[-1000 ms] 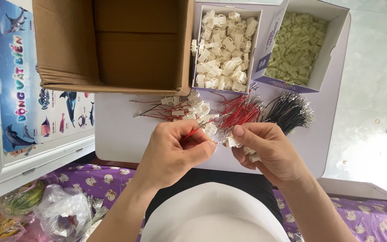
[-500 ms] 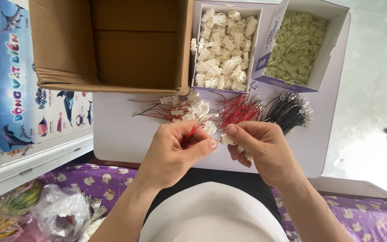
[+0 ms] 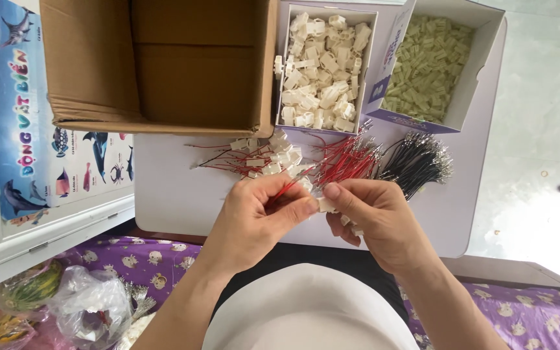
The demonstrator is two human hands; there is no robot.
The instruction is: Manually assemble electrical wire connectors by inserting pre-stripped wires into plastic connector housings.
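Observation:
My left hand pinches a thin red wire between thumb and forefinger. My right hand holds a small white plastic connector at its fingertips, touching the left fingers, with more white pieces tucked in the palm. Both hands hover over a white board. Just beyond them lie a pile of finished white connectors with red wires, a bundle of loose red wires and a bundle of black wires.
A box of white connectors and a box of pale green connectors stand at the board's far edge, beside an open brown cardboard box. A sea-animal poster is left; plastic bags lie lower left on purple cloth.
The hands stay together over the board; the fingers have shifted slightly, bringing the red wire end against the white connector.

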